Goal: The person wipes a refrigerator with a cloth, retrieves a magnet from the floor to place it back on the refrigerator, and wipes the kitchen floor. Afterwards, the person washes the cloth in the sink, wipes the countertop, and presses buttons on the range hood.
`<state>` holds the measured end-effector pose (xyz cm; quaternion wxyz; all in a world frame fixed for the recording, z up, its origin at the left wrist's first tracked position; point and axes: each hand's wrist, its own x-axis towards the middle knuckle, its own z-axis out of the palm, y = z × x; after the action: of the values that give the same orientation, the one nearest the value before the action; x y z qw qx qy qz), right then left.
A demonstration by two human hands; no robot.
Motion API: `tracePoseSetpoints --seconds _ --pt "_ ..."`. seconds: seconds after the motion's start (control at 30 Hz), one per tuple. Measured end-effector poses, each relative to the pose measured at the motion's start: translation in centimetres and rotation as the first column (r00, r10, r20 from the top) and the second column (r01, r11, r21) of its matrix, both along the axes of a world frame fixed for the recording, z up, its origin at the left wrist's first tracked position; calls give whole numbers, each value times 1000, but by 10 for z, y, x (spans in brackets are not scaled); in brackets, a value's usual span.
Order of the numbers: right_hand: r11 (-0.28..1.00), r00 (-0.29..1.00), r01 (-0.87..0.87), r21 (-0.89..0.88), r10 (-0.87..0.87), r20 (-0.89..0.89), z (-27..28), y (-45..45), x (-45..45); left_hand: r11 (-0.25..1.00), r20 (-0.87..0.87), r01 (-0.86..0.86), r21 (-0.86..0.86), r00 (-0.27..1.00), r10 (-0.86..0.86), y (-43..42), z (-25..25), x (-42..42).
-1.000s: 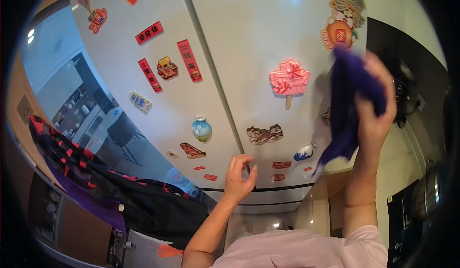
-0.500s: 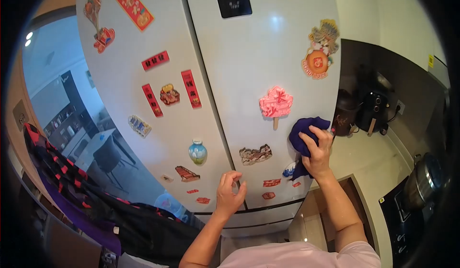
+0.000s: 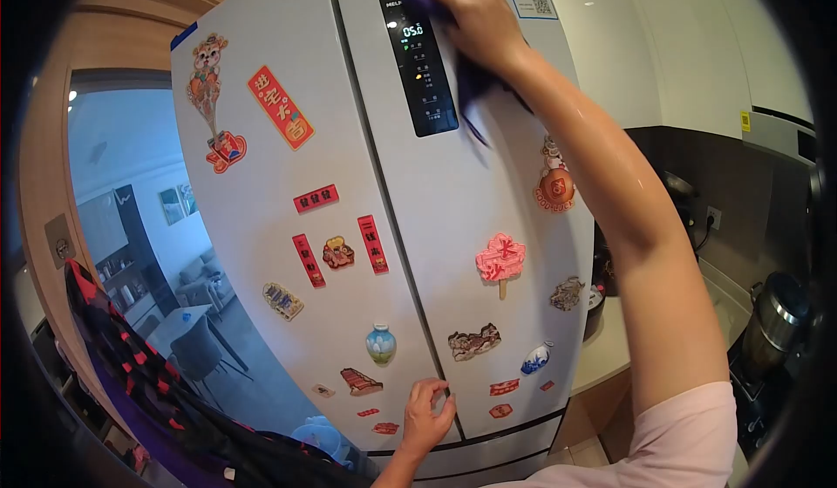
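My right hand (image 3: 478, 19) is raised to the upper part of a light grey fridge (image 3: 418, 218), its fingers closed on a dark purple cloth (image 3: 475, 82). The cloth lies against the right door, covers the top right corner of the black display panel (image 3: 420, 78), and hangs down beside it. Low down by the gap between the doors is my left hand (image 3: 425, 420), empty, with fingers loosely bent and the thumb apart; whether it touches the door I cannot tell. Near it are a blue vase magnet (image 3: 380, 345) and a brown rock-shaped magnet (image 3: 474, 341).
More magnets, including a pink one (image 3: 500, 258) and a red banner (image 3: 280, 108), are on the doors. Dark clothing (image 3: 174, 401) hangs at the left by a doorway. To the right are a counter (image 3: 610, 348) and a metal pot (image 3: 776, 313).
My right hand has moved from the lower right door up to beside the display panel, carrying the cloth. The view has tilted upward. My left hand stays low by the door gap.
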<state>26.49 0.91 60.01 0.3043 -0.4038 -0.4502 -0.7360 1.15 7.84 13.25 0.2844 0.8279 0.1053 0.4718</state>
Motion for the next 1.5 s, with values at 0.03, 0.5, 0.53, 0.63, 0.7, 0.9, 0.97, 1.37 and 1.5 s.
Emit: tracePoseSetpoints --seconds 0.03,0.5,0.53,0.63,0.7,0.9,0.97,1.37,1.5 --pt "997 986 -13 79 26 -163 17 7 -11 1000 4 2 0 1000 -2 0 0 -3" --pt "648 891 46 -760 317 325 -165 -1 -30 999 -106 -5 -53 994 -1 8 -31 -37" --pt "739 900 67 -670 245 360 -137 1 -36 998 -102 -9 -60 995 2 9 -32 -37" --pt "918 937 19 -395 122 328 -31 18 -46 996 -87 -16 -93 996 8 9 -37 -43" --pt "984 987 -30 -175 57 153 39 34 -50 997 -74 -59 -46 996 55 8 -42 -49" --pt "991 987 -122 -53 116 -110 49 129 -148 924 -75 -207 322 967 242 15 -70 -62" --pt "944 987 -147 -296 159 17 18 173 -184 933 -149 -183 309 960 238 15 -76 -58" --pt "996 982 50 -75 -63 -177 97 45 -52 995 -261 24 99 965 3 20 -89 -35" --pt "985 952 127 116 -88 -293 69 -48 75 999 -225 15 -35 974 -22 15 -98 -40"
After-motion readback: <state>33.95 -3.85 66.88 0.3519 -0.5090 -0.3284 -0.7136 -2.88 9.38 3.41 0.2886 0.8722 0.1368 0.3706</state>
